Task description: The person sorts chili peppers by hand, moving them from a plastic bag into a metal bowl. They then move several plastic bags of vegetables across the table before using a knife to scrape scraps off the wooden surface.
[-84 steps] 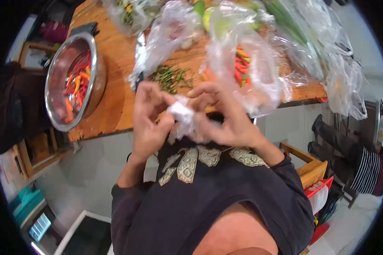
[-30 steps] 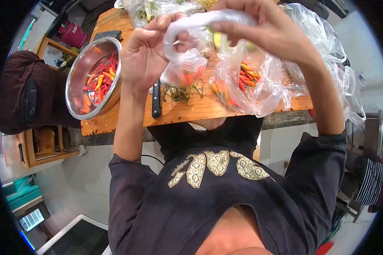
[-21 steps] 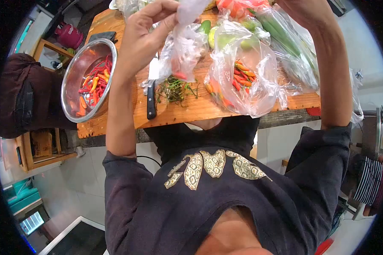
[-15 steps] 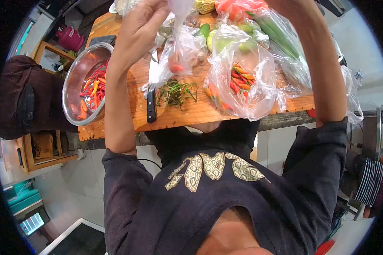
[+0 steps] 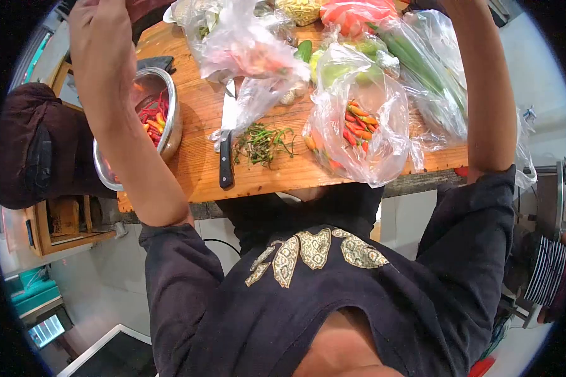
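We cannot read any clear text here. The dark shirt (image 5: 321, 295) carries a gold patterned print (image 5: 314, 249) like letters, but upside down we cannot tell the word.

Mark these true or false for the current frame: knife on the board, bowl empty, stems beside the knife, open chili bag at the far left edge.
1. A knife lies on the wooden board. True.
2. The steel bowl is empty. False: it holds red and orange chilies.
3. A pile of green stems lies right of the knife. True.
4. The open bag of chilies sits at the board's far left edge. False: it is right of the stems, near the front edge.
5. The left hand is raised over the bowl. True.
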Demonstrator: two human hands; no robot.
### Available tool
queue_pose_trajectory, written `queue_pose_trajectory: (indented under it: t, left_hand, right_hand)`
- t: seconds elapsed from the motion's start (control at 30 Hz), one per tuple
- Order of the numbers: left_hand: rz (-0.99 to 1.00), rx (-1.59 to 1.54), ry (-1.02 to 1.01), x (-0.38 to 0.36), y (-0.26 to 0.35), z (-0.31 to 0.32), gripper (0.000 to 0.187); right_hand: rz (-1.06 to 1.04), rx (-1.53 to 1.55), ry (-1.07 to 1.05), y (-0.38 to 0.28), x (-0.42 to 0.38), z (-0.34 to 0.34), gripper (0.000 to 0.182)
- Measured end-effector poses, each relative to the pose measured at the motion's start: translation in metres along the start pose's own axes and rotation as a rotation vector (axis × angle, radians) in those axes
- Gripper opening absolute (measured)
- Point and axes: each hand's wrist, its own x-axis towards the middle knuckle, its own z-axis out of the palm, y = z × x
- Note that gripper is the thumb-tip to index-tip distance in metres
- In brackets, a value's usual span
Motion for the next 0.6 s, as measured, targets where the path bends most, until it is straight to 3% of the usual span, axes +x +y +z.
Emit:
queue_pose_trajectory:
  t: [0.17,0.27,0.33,0.37,0.43,0.5,0.53,0.6]
  left_hand:
    - [-0.505,-0.022,-0.273,0.015,-0.031,-0.025,0.025]
    - [-0.481,-0.032,-0.411,0.009,-0.063,-0.032,0.041]
    - [-0.392,0.043,-0.562,-0.004,-0.05,-0.027,0.044]
    - [-0.402,-0.031,-0.52,-0.007,-0.045,-0.023,0.046]
    - [-0.49,-0.202,-0.522,-0.003,-0.057,-0.032,0.048]
    - [-0.62,-0.4,-0.533,-0.011,-0.061,-0.036,0.049]
    - [-0.695,-0.516,-0.541,-0.016,-0.058,-0.035,0.049]
    - [-0.799,-0.703,-0.641,-0.023,-0.06,-0.034,0.043]
  right_hand:
    - [0.049,0.222,-0.359,0.018,-0.012,-0.01,0.044]
    - [0.186,0.386,-0.441,0.041,-0.009,0.003,0.047]
    - [0.302,0.534,-0.489,0.037,-0.01,0.011,0.046]
    - [0.315,0.617,-0.493,0.049,-0.009,0.021,0.039]
    - [0.343,0.922,-0.382,0.052,-0.009,0.038,0.028]
    - [0.379,1.356,-0.121,0.043,-0.014,0.052,0.02]
    - [0.456,1.347,-0.017,0.043,-0.011,0.05,0.018]
    - [0.482,1.62,0.041,0.055,0.001,0.048,0.021]
